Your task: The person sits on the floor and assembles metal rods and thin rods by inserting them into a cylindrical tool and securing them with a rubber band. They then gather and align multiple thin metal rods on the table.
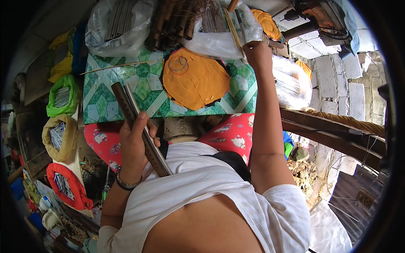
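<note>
My left hand (137, 137) is wrapped round a dark brown tube (156, 158) that has a row of small holes along its side. A silvery metal tube (131, 98) lies alongside it in the same grip. Both slant up and left, and the brown one's lower end rests against my white shirt. Stretched out to the far right of the table, my right hand (258, 54) is closed beside thin tan sticks (233, 29) and a slim grey rod (241, 24). What its fingers hold, if anything, is hidden. Between the hands lies a round orange cloth pad (194, 82) with rubber bands (179, 65) on it.
A green patterned table (103, 99) stands before me. Along its back are a bundle of brown tubes (171, 21) and plastic bags (114, 44) of grey rods. Green (63, 103), yellow (59, 139) and red (69, 185) bags of metal pieces stand left. A wooden beam (333, 130) runs right.
</note>
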The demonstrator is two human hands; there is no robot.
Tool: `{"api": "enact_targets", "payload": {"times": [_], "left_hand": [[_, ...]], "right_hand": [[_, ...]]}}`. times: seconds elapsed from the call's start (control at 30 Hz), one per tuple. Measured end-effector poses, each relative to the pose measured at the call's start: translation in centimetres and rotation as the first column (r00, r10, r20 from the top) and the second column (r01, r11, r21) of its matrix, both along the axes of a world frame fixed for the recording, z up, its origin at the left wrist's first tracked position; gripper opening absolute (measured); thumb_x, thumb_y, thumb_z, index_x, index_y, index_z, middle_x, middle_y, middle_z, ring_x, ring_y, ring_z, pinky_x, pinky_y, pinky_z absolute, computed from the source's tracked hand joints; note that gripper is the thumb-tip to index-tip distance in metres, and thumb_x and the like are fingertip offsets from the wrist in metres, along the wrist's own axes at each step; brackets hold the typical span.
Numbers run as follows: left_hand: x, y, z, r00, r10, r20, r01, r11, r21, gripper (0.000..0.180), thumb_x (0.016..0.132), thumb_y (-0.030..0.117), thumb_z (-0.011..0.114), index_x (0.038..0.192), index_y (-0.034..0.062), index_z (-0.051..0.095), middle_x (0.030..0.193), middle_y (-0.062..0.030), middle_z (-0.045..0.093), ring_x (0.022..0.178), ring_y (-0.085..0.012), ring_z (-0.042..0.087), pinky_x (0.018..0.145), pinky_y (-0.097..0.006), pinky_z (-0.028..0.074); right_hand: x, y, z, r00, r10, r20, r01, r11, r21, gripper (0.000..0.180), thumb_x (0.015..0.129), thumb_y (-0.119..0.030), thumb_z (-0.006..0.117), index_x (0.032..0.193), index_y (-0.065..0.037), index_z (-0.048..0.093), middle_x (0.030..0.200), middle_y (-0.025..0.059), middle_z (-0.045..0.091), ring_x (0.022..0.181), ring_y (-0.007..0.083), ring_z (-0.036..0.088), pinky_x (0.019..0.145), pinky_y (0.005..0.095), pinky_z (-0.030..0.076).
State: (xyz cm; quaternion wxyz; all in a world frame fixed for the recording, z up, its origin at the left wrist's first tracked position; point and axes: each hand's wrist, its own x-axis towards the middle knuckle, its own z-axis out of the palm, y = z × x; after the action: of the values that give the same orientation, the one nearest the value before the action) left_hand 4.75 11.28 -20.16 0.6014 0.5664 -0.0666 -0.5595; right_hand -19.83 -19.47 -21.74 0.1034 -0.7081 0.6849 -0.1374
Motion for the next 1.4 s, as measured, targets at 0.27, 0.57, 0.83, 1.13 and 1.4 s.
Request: {"api": "enact_targets", "payload": {"times": [0.27, 0.57, 0.83, 1.13, 1.4], "left_hand": [[0.2, 0.5, -0.1, 1.0, -0.001, -0.001, 0.001, 1.0, -0.017, 0.028, 0.099, 0.032, 0.067, 0.094, 0.0084, 0.053, 0.067, -0.0049, 0.056, 0.046, -0.0126, 0.056, 0.043, -0.026, 0.051], [0.6, 0.6, -0.2, 1.0, 0.006, -0.004, -0.006, 1.0, 0.002, 0.028, 0.099, 0.032, 0.068, 0.095, 0.0083, 0.054, 0.068, -0.0044, 0.056, 0.046, -0.0118, 0.056, 0.043, -0.025, 0.051], [0.2, -0.3, -0.5, 0.999, -0.029, -0.032, 0.03, 0.999, 0.045, 0.031, 0.098, 0.034, 0.068, 0.101, 0.008, 0.053, 0.068, -0.0044, 0.057, 0.046, -0.0127, 0.057, 0.042, -0.025, 0.05], [0.0, -1.3, -0.8, 0.998, -0.065, -0.011, 0.065, 0.998, -0.002, 0.033, 0.097, 0.034, 0.07, 0.1, 0.0067, 0.052, 0.072, -0.0036, 0.056, 0.052, -0.0111, 0.059, 0.043, -0.026, 0.052], [-1.1, -1.4, -0.7, 0.993, -0.114, -0.033, 0.112, 0.992, -0.06, 0.029, 0.098, 0.03, 0.069, 0.101, 0.0046, 0.054, 0.078, -0.0019, 0.054, 0.062, -0.0086, 0.058, 0.046, -0.026, 0.055]], "right_hand": [[2.5, -3.3, -1.0, 0.976, -0.147, -0.163, 0.174, 0.969, 0.173, 0.039, 0.08, -0.023, 0.074, 0.112, -0.002, 0.074, 0.118, 0.0195, 0.072, 0.113, 0.0364, 0.069, 0.094, 0.0459, 0.055], [0.9, -3.6, 1.4, 0.992, -0.097, -0.084, 0.108, 0.986, 0.131, 0.042, 0.075, -0.027, 0.075, 0.107, 0.0, 0.074, 0.112, 0.0243, 0.072, 0.106, 0.0387, 0.071, 0.093, 0.0442, 0.056], [2.4, 0.5, 2.2, 0.997, -0.075, -0.022, 0.076, 0.994, 0.074, 0.033, 0.075, -0.027, 0.072, 0.095, -0.001, 0.078, 0.1, 0.0256, 0.073, 0.098, 0.0414, 0.071, 0.09, 0.0475, 0.055], [4.4, 7.0, 3.0, 0.911, 0.356, 0.207, -0.359, 0.933, -0.022, 0.021, 0.087, -0.022, 0.074, 0.096, -0.003, 0.076, 0.079, 0.0143, 0.074, 0.072, 0.0264, 0.072, 0.072, 0.0348, 0.056], [9.8, 9.9, -0.4, 0.73, 0.652, 0.206, -0.619, 0.758, -0.203, 0.013, 0.085, -0.017, 0.074, 0.091, -0.006, 0.076, 0.092, 0.0107, 0.07, 0.081, 0.0315, 0.07, 0.072, 0.0416, 0.056]]}}
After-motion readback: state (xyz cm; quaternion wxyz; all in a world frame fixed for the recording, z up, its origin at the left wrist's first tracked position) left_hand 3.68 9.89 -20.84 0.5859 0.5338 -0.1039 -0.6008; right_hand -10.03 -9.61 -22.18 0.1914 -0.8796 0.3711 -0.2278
